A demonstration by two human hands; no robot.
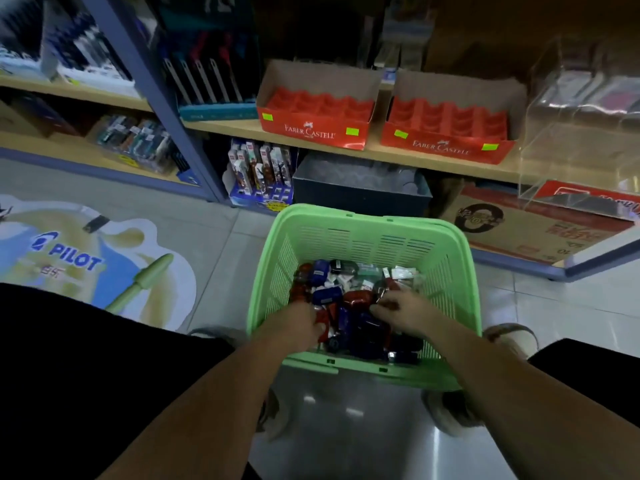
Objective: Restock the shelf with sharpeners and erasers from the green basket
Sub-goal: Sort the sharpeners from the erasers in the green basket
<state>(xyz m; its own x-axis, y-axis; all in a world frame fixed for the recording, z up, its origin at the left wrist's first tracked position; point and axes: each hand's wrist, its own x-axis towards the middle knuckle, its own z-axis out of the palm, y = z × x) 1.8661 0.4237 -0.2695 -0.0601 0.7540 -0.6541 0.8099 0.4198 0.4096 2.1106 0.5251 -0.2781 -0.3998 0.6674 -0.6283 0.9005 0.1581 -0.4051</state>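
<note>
Bare forearms are reaching down into the green slotted plastic basket (363, 237) on the floor; left grip (308, 323) and right grip (405, 310) are digging among small red and blue plastic sharpeners (356, 299) and white wrapped erasers (401, 271) — whether either is clasping one, I cannot tell; these are probably handling light, hard-shelled, slippery — I am judging a pinch across the flat sides safest.

Black legwear (86, 358) on both legs, bare forearms (214, 410), plus pale beige shoes (512, 336) peeking out on either side of the green basket (381, 220).
</note>
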